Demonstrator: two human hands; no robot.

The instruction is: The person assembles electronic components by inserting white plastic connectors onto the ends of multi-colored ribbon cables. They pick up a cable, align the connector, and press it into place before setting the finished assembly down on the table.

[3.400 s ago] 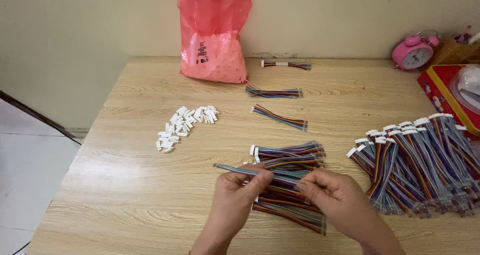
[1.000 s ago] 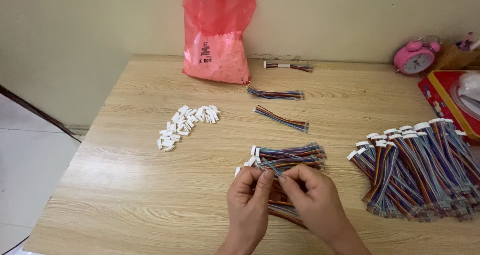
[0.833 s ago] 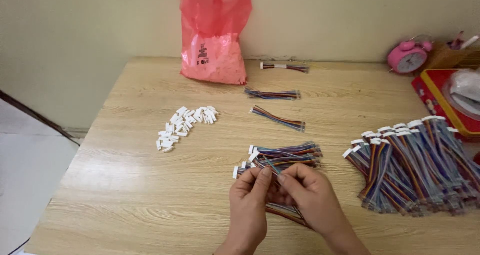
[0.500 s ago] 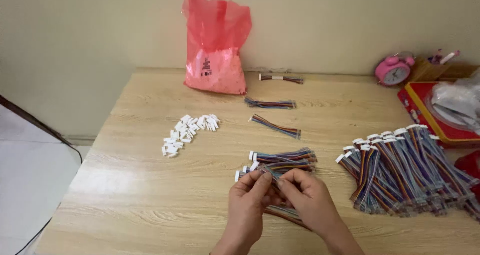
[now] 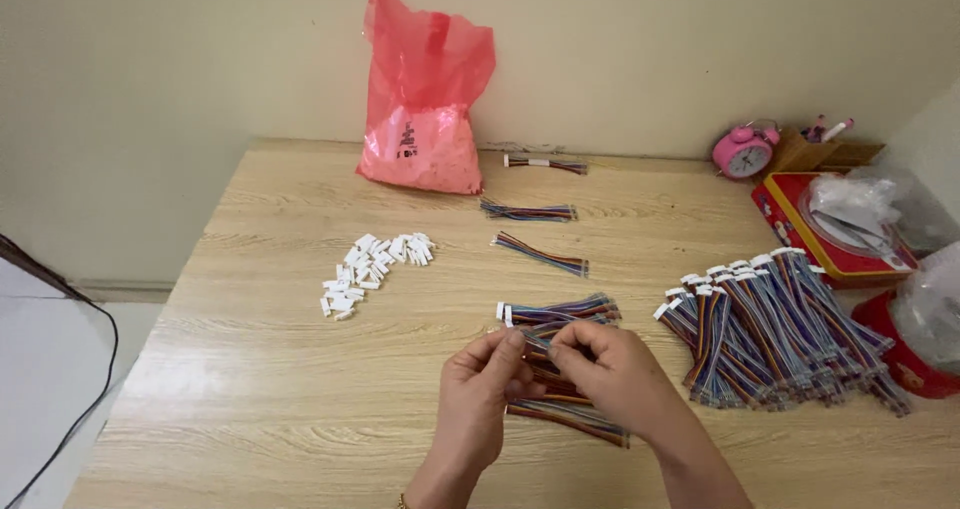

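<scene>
My left hand (image 5: 482, 389) and my right hand (image 5: 610, 369) meet above the wooden table (image 5: 250, 369), fingertips pinched together on the end of a multicoloured ribbon cable (image 5: 535, 341). Whether a white connector sits between the fingers is hidden. Just beyond the hands lies a small stack of cables with white connectors (image 5: 560, 311). Under the hands more loose coloured cables (image 5: 570, 419) lie on the table.
A scatter of small white connectors (image 5: 370, 264) lies to the left. A large pile of finished cables (image 5: 775, 329) sits at right. Three single cables (image 5: 540, 254) lie farther back, near a red plastic bag (image 5: 425, 109). A pink alarm clock (image 5: 745, 151) and red tin (image 5: 835, 239) are far right.
The hands came together from holding a cable stretched between them to pinching its end. The view tilted up, showing more wall.
</scene>
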